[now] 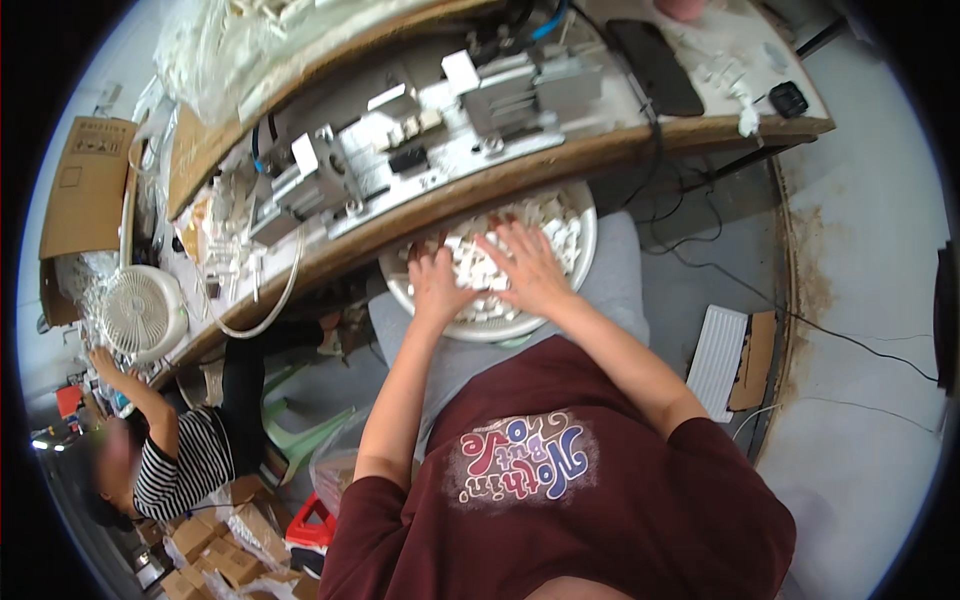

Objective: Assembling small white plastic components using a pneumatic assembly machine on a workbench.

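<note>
Head view | left hand (437, 285) — fingers spread, touching the small white pieces (478, 268) | right hand (528, 268) — also opened wide, on same pieces | pieces lie loose inside round white basin (591, 225), near wooden edge of the tabletop (370, 235)

Head cam: I read bright, diffuse light; small glare spots far L; shadow under bench (610, 152); straight edges bow, corners black, outer detail soft.
</note>
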